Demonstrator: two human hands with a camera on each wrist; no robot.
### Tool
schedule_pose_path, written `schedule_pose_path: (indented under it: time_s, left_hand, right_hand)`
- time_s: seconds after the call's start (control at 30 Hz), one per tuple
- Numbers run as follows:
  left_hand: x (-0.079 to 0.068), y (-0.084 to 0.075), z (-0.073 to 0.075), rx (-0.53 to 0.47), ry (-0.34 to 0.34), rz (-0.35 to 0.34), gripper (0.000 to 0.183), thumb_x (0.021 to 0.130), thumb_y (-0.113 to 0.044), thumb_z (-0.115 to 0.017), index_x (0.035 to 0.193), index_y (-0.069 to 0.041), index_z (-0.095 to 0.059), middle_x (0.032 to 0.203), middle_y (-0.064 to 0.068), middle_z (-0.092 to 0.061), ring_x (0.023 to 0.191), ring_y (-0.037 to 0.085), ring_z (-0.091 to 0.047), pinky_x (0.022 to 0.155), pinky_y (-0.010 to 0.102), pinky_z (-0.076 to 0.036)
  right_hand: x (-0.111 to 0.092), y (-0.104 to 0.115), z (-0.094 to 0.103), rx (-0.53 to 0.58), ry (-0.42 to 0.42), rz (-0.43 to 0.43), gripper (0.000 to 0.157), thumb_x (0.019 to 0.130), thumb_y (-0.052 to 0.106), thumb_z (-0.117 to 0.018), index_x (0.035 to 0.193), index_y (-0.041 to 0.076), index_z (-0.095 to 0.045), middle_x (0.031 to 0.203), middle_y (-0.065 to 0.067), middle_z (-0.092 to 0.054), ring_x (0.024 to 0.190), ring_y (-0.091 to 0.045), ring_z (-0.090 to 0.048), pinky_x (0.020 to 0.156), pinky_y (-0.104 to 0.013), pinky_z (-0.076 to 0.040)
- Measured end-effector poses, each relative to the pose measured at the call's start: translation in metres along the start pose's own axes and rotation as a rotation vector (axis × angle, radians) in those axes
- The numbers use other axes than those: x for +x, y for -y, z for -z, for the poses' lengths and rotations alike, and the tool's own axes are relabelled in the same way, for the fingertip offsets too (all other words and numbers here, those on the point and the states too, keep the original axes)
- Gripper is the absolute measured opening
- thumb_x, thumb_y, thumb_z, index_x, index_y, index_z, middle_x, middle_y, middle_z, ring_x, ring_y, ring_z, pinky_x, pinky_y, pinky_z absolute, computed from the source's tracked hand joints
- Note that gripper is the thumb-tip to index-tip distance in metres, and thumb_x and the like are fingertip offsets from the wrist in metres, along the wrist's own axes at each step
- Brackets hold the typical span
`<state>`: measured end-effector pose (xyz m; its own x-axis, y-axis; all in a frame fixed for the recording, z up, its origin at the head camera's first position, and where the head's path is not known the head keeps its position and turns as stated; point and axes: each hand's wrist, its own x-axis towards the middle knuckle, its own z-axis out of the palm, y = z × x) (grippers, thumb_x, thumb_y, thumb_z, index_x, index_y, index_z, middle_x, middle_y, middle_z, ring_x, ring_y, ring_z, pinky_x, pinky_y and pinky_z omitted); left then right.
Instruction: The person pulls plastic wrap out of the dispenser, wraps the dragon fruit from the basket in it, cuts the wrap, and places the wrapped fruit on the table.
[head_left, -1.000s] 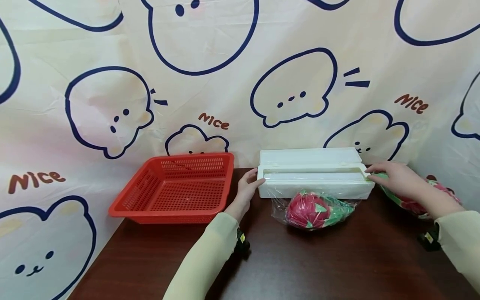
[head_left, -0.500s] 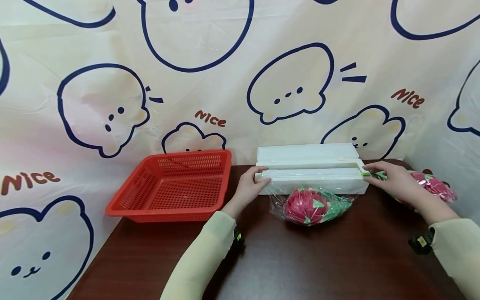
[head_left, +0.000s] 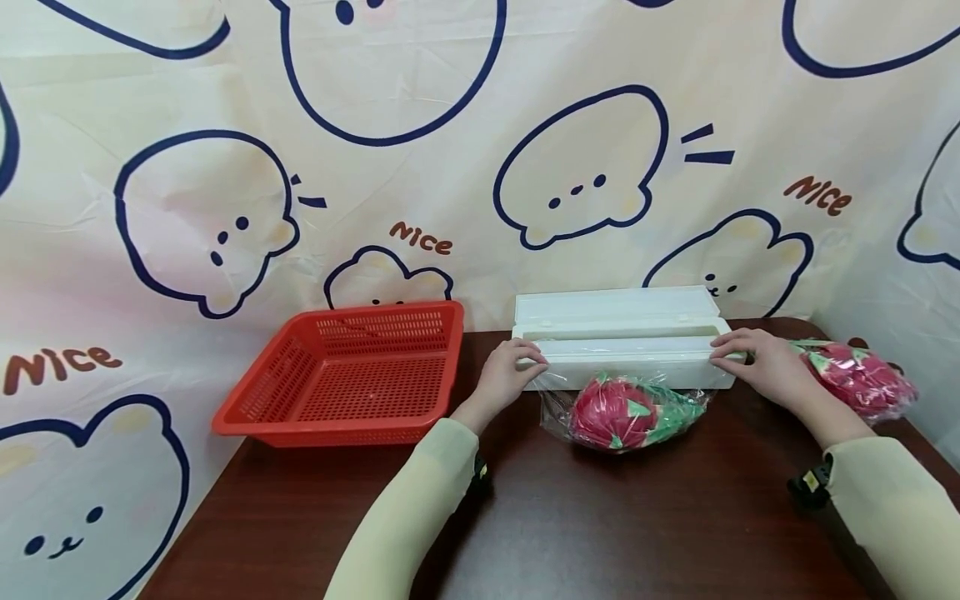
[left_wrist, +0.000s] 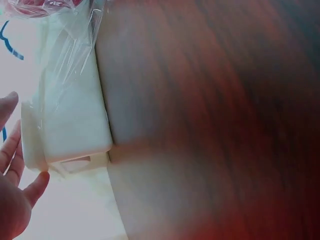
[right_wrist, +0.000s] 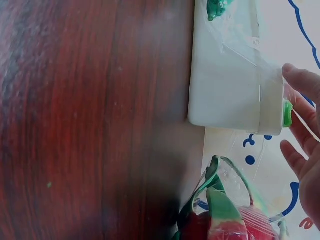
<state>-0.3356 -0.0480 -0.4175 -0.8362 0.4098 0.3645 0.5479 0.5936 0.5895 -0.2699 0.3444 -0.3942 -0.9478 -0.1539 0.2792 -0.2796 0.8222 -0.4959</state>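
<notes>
A white cling film box [head_left: 630, 373] stands lid up at the back of the table, its film roll [head_left: 626, 346] showing inside. Clear film runs from it over a dragon fruit [head_left: 615, 414] in front. My left hand [head_left: 504, 373] grips the front rim at the box's left end, thumb and fingers curled over the edge. At the right end my right hand [head_left: 772, 371] holds the same rim between thumb and fingers. Between these fingers sits a small green slide cutter [right_wrist: 287, 114], hidden from the head view. Film hangs over the box front in the left wrist view.
Left of the box, a red perforated basket [head_left: 345, 429] stands on the dark wooden table [head_left: 622, 525]. Another film-wrapped dragon fruit [head_left: 862, 379] lies at the right, beyond my right hand. A cloth with bear drawings [head_left: 585, 183] hangs right behind the box.
My left hand has shifted right from the box's end onto its front rim. My right hand has moved left along the rim, uncovering more of the dragon fruit at the right.
</notes>
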Motion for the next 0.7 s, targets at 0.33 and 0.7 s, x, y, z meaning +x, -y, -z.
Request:
schedule_pose_path:
  time_s: [0.33, 0.7]
  left_hand:
    - [-0.015, -0.018, 0.011, -0.153, 0.067, -0.005, 0.008, 0.091, -0.017, -0.07, 0.096, -0.012, -0.073, 0.091, -0.003, -0.069, 0.081, 0.012, -0.06, 0.073, 0.026, -0.052]
    - [-0.027, -0.035, 0.008, -0.424, 0.127, 0.085, 0.009, 0.089, -0.011, -0.072, 0.095, -0.005, -0.073, 0.085, 0.009, -0.07, 0.072, 0.021, -0.065, 0.072, 0.043, -0.056]
  right_hand:
    - [-0.012, 0.01, 0.002, -0.05, -0.054, 0.039, 0.01, 0.09, 0.016, -0.071, 0.095, 0.007, -0.072, 0.095, -0.013, -0.067, 0.087, -0.031, -0.057, 0.074, -0.046, -0.049]
    - [-0.029, 0.031, -0.005, 0.169, 0.067, -0.065, 0.02, 0.095, 0.022, -0.065, 0.103, 0.003, -0.066, 0.087, -0.008, -0.067, 0.075, -0.023, -0.058, 0.065, -0.026, -0.051]
